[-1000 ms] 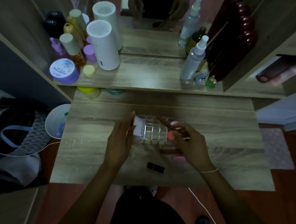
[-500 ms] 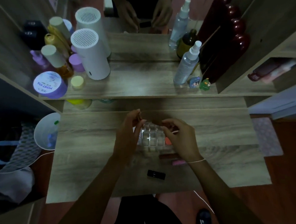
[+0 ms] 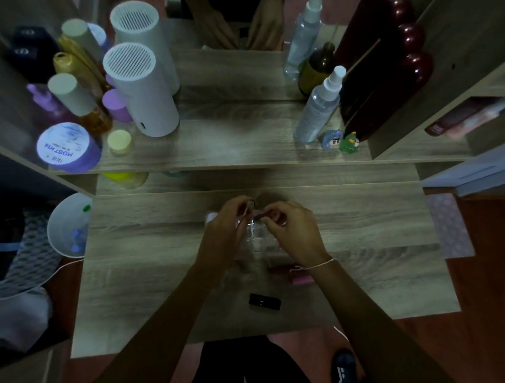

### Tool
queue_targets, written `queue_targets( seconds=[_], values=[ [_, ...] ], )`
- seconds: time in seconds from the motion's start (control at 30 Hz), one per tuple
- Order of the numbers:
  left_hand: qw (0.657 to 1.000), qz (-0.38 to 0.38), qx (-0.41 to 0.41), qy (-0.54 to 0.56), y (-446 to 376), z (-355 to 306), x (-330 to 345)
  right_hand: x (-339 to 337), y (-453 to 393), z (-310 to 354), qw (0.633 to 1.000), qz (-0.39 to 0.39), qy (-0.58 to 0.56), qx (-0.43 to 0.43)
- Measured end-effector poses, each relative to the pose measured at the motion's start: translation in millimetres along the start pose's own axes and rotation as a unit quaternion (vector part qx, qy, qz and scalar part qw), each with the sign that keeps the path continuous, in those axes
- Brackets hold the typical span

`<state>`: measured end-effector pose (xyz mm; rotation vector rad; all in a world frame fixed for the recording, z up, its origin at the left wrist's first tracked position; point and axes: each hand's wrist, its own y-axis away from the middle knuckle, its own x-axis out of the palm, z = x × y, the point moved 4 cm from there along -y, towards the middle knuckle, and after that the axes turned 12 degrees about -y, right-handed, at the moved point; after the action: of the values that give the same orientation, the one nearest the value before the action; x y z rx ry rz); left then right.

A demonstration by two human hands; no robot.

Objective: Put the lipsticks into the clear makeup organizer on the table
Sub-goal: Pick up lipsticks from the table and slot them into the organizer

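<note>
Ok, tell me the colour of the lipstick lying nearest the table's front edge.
Black, a short case lying on its side; clearest in the head view.

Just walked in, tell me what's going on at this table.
A person is loading lipsticks into a clear organizer on the table. Both hands are over it: the right hand pinches a dark slim lipstick at its top, and the left hand meets it there; what the left fingers grip is too dim to tell. A black lipstick, a pink one and a dark red one lie on the table nearer the person.

Both hands, left hand (image 3: pixel 227 232) and right hand (image 3: pixel 293 233), seemingly closed over the organizer (image 3: pixel 256 236).
</note>
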<state>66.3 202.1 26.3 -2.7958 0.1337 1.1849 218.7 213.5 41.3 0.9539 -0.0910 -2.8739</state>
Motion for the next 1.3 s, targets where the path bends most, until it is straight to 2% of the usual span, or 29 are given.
queue_targets(
  seconds=[0.1,0.33,0.53,0.7,0.83,0.97,1.07,1.13,1.2,1.3],
  values=[
    [0.999,0.0,-0.015,-0.029,3.3,4.3,2.1,3.1,-3.9,0.1,1.0,0.006,0.011,0.002],
    [0.999,-0.001,-0.044,-0.015,8.1,7.6,5.2,4.7,-6.2,-0.1,1.0,-0.01,0.021,-0.009],
    [0.997,0.025,-0.067,-0.03,10.0,13.1,10.1,-12.6,-10.9,6.6,0.986,-0.043,-0.152,0.049],
    [0.998,0.012,-0.05,-0.047,6.6,12.1,5.8,-22.0,-14.6,12.3,0.974,-0.044,-0.21,0.072],
    [0.998,0.015,-0.034,-0.044,4.4,8.0,-0.9,-25.2,-12.6,13.6,0.983,-0.015,-0.165,0.078],
    [0.999,0.007,-0.013,-0.043,4.1,3.9,-6.7,-27.0,-8.2,7.7,0.981,0.034,-0.138,0.136],
    [0.999,0.014,-0.027,-0.037,7.8,3.7,-7.4,-29.3,-6.9,5.1,0.962,0.119,-0.16,0.185],
    [0.999,0.002,-0.027,-0.03,13.5,2.5,-8.1,-32.9,-6.3,7.5,0.956,0.175,-0.163,0.167],
    [0.997,-0.032,-0.007,-0.067,24.0,2.1,-8.6,-39.4,-7.5,9.7,0.967,0.18,-0.126,0.128],
    [0.995,-0.06,0.007,-0.077,50.8,1.1,-4.6,-43.7,-10.3,11.9,0.985,0.129,-0.063,0.101]
  ],
)
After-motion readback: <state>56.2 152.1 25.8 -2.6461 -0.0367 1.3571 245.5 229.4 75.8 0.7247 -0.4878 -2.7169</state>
